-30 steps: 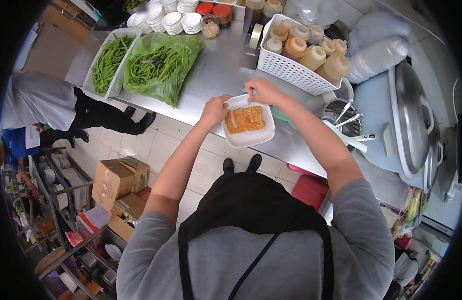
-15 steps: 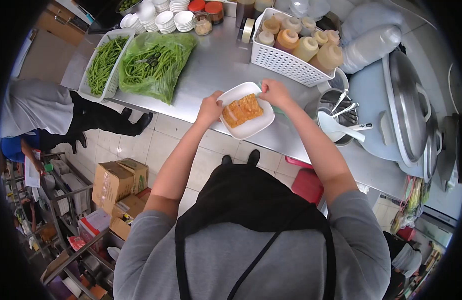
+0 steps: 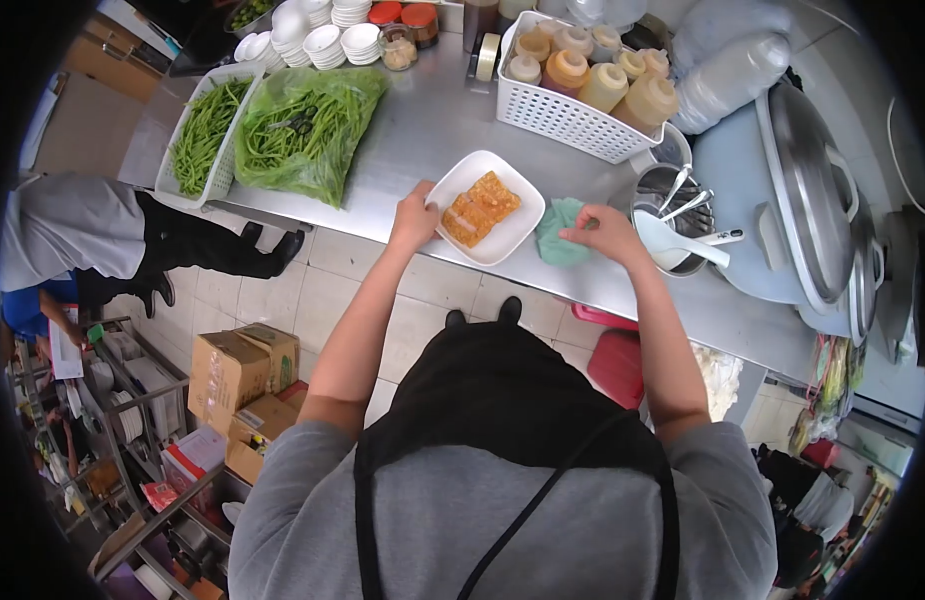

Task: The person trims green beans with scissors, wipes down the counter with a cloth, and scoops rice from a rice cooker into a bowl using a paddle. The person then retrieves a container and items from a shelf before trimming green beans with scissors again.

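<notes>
My left hand [image 3: 416, 218] grips the left rim of a white square dish [image 3: 518, 235], its fingers closed on the edge. Golden-brown pieces of food [image 3: 481, 208] lie in the dish, which is tilted a little over the front edge of the steel counter [image 3: 413, 130]. To the right of the dish, my right hand [image 3: 600, 235] is above the right side of a crumpled green cloth [image 3: 560, 232]. Its thumb and fingers are apart, with nothing visible between them.
White basket of squeeze bottles [image 3: 573, 118] at the counter's back; utensil pot [image 3: 675, 215] and large lidded pots [image 3: 813, 200] right. Green vegetables in a bag [image 3: 308, 130] and a white basket [image 3: 223, 180] left. Cardboard boxes [image 3: 228, 375] on the floor; a person [image 3: 78, 225] stands left.
My right hand has let go of the dish and moved right to the green cloth, which now shows more fully. The dish has turned and moved slightly up in view, still in my left hand.
</notes>
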The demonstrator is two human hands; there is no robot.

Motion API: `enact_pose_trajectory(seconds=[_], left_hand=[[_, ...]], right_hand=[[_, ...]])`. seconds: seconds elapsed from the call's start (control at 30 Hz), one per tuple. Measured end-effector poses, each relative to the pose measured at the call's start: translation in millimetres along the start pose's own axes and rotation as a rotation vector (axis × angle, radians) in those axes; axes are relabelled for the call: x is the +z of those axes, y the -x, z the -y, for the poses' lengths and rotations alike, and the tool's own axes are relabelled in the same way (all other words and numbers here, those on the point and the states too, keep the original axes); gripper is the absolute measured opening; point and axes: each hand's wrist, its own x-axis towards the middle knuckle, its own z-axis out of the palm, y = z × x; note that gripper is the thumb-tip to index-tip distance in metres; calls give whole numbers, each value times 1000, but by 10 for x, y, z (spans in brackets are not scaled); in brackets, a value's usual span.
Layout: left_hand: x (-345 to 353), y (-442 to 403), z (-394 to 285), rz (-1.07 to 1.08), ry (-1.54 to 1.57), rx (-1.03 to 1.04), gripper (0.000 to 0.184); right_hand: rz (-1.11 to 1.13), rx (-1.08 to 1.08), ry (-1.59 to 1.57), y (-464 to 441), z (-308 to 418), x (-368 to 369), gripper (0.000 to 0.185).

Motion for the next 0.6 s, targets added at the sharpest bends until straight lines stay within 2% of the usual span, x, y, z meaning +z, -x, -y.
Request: enact_pose_trajectory(seconds=[0.03,0.1,0.17,0.23,0.3,0.33,0.4,0.47,0.5,0.53,0.6], left_hand=[[1,-13,115,68,131,-59,33],[-87,41,233,217,366,-186,39],[-180,174,353,240,449,-140,41],[-373,360,447,152,425,-185,43],[-568,587,610,18,541,-225,42],[-699,712,673,-18,535,-235,41],[-959,970,773,-95,522,-269,40],[-1145,1215,842,-186,531,-306,39],[-1207,1342,863,-240,547,-321,38],[-1257,1456,894,-256,546,-319,38],[-1312,1667,955,-362,572,-373,38]], right_hand=[[-4,-10,3,-11,-37,103,40],[-446,53,30,-144,-177,542,56],[-599,88,502,-136,11,1125,59],[-605,-230,648,-268,31,1455,48],[-512,-549,452,-386,239,1541,41],[-514,-561,452,-493,372,1525,41],[-205,-692,-33,-869,705,1396,41],[-536,-800,65,-1532,1050,1242,42],[-697,-807,12,-1934,1259,1114,41],[-694,-821,5,-2311,1446,947,41],[-737,-602,-29,-2928,1728,658,40]])
